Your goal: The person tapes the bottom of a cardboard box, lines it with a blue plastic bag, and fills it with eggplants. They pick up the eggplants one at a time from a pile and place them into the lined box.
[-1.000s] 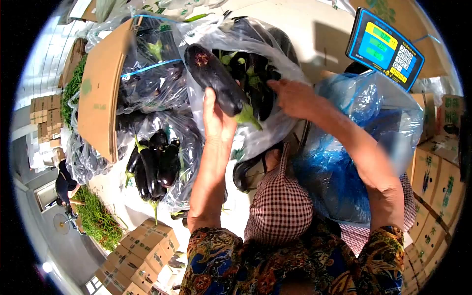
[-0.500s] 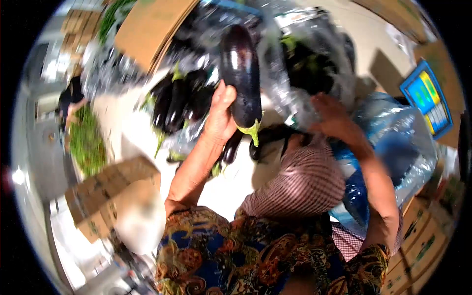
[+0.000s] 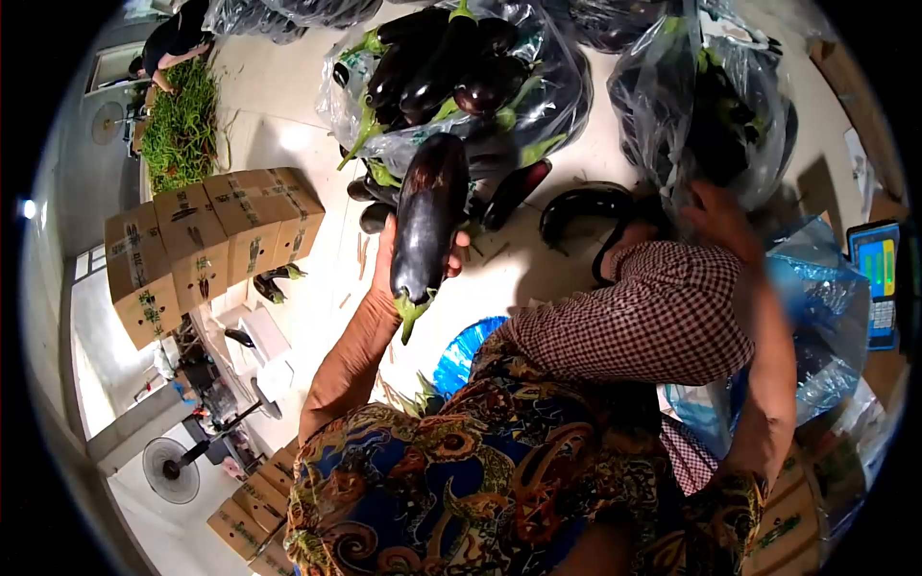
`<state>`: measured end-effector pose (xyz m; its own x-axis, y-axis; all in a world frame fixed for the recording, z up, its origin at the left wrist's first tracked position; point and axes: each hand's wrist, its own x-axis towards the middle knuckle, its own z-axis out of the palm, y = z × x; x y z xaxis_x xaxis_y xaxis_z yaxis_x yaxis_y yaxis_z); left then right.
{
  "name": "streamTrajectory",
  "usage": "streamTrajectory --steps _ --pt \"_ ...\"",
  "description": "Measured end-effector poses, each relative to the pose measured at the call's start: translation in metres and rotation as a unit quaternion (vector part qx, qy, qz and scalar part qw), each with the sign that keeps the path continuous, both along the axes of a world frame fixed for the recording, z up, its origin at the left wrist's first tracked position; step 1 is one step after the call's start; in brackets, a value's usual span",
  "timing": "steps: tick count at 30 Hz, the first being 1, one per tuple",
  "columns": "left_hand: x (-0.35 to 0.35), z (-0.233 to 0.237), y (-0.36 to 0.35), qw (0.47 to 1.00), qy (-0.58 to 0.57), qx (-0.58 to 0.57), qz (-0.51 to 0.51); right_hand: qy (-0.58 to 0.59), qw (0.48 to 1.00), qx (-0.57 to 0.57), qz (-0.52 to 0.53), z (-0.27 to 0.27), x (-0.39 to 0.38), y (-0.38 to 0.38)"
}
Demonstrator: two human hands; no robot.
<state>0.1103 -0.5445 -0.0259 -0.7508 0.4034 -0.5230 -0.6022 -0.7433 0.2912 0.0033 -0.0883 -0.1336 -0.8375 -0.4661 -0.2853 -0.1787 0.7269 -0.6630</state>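
Observation:
Wrapped round a large dark eggplant (image 3: 429, 216), my left hand (image 3: 385, 274) holds it with its green stem end toward me. Beyond it, several eggplants (image 3: 437, 67) lie heaped on an opened clear plastic bag (image 3: 567, 82), and a few more rest on the floor beside it. At the right, my right hand (image 3: 720, 219) is at the near edge of another clear plastic bag (image 3: 663, 96) with dark eggplants inside; its fingers appear closed on the plastic. A curved eggplant (image 3: 581, 206) lies on the floor near my knee.
Cardboard boxes (image 3: 192, 240) stand at the left, near a green vegetable pile (image 3: 181, 125) where another person (image 3: 178, 43) bends. A fan (image 3: 171, 470) is at lower left. Blue plastic (image 3: 816, 288) and a blue-framed device (image 3: 874, 283) are at right.
The view has shifted, showing more of the floor and boxes at left. The held eggplant has come lower and nearer to my body. My right hand stays by the right-hand bag.

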Motion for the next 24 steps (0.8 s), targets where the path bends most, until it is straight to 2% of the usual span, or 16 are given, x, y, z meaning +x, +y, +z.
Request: streamTrajectory --steps 1,4,5,7,8,10,11,12,13,14,16,19,22,24 --pt "-0.012 0.007 0.005 0.999 0.033 -0.015 -0.032 0.032 0.999 -0.025 -0.009 0.007 0.001 0.001" --pt "-0.028 0.020 0.026 0.999 0.045 -0.022 -0.019 -0.044 0.999 0.028 -0.014 0.017 0.001 0.005" --pt "-0.032 0.021 0.035 0.996 0.052 0.067 -0.006 -0.056 0.998 0.031 -0.020 0.021 0.003 0.006" --pt "-0.035 0.017 0.042 0.990 0.075 0.112 -0.038 -0.080 0.996 0.036 -0.029 0.038 0.006 0.003" --pt "-0.035 0.016 0.045 0.992 0.061 0.101 -0.051 -0.097 0.994 0.032 -0.027 0.040 0.005 0.003" --pt "-0.036 0.020 0.045 0.993 0.074 -0.019 -0.085 -0.129 0.991 0.025 -0.020 0.044 0.003 0.004" --pt "-0.040 0.025 0.047 0.988 0.087 -0.063 -0.114 -0.072 0.997 0.023 -0.014 0.029 0.007 0.013" --pt "-0.042 0.028 0.054 0.993 0.084 -0.007 -0.086 -0.015 1.000 0.020 -0.007 0.002 0.015 0.027" --pt "-0.043 0.024 0.055 0.992 0.089 0.022 -0.086 0.000 1.000 0.023 -0.004 -0.003 0.017 0.030" --pt "-0.042 0.023 0.057 0.993 0.090 -0.002 -0.077 0.016 1.000 0.026 -0.001 -0.007 0.018 0.032" --pt "-0.038 0.014 0.055 0.991 0.113 -0.003 -0.074 -0.034 0.998 0.048 -0.004 0.015 0.014 0.022" --pt "-0.035 0.007 0.048 0.990 0.112 -0.033 -0.082 -0.023 0.998 0.056 -0.022 0.008 0.018 0.023" --pt "-0.032 0.000 0.044 0.993 0.104 -0.019 -0.059 -0.152 0.985 0.070 -0.051 0.014 0.011 0.018" --pt "-0.027 -0.006 0.039 0.996 0.084 -0.021 -0.030 -0.107 0.993 0.040 -0.027 0.010 0.013 0.024"
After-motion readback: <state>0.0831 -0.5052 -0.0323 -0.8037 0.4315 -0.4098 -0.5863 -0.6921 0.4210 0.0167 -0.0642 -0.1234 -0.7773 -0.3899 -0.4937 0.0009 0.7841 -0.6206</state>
